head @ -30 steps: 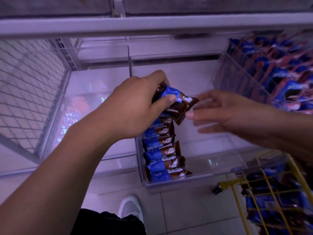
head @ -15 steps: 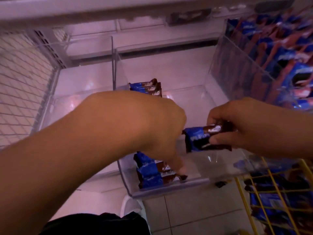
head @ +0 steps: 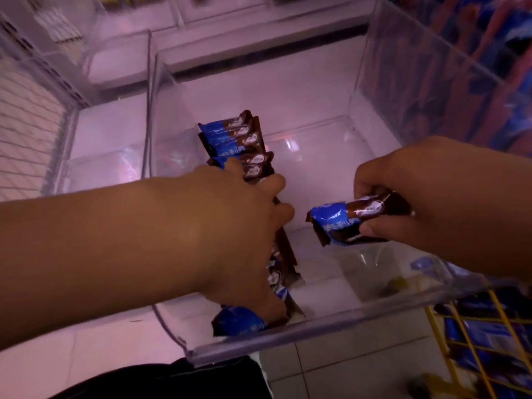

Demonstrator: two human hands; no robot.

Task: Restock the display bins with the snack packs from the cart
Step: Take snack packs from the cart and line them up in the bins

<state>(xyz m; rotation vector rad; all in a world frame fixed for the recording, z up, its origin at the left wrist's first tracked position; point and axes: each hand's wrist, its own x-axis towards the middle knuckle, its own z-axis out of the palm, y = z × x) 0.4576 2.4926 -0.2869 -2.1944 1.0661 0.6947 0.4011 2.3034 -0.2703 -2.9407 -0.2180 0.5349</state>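
A clear plastic display bin (head: 331,329) fills the middle of the view. Along its left side runs a row of blue-and-brown snack packs (head: 236,136). My left hand (head: 244,234) lies over that row, fingers spread and pressing on the packs, so the middle of the row is hidden. To the right, over the bare part of the bin, my right hand (head: 426,203) grips one snack pack (head: 345,223) by its brown end, blue end pointing left. The yellow wire cart (head: 472,335) with more packs sits at the lower right.
A neighbouring clear bin (head: 489,67) at the upper right is full of the same packs. Another clear bin (head: 95,156) stands to the left, next to a white wire grid panel (head: 26,116). Tiled floor shows below the bin.
My right hand took a pack from my left and has stayed holding it at the right. My left hand dropped onto the row. The camera has moved closer and lower.
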